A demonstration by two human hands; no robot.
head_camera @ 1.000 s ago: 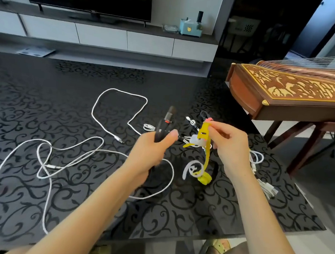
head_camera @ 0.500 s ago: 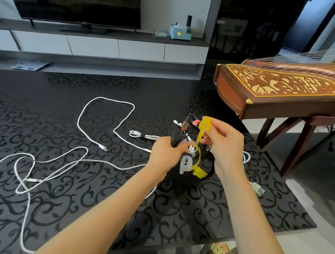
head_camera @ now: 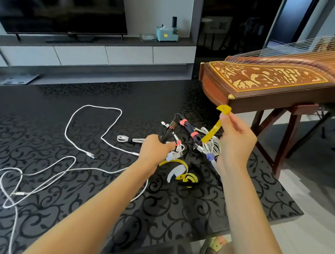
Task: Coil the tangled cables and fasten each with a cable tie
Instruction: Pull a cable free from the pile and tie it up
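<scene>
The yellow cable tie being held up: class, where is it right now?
Head view, right of centre: the yellow cable tie hangs from the right hand, just below the wooden zither.

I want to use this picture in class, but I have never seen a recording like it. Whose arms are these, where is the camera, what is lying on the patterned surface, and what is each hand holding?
There is no machine here. The arms belong to a person, and the camera sits on that person's head, looking forward and down, so you see what they see.

The left hand grips a bundled black cable. The right hand pinches a yellow cable tie and holds it up, pulled out straight.

On the black patterned surface lie loose white cables, still uncoiled. Near the hands are cables already coiled and fastened: a dark one with pink ties and a white one with a purple tie. Spare yellow and white ties lie curled below the left hand.

On the right stands a wooden stringed instrument.
</scene>
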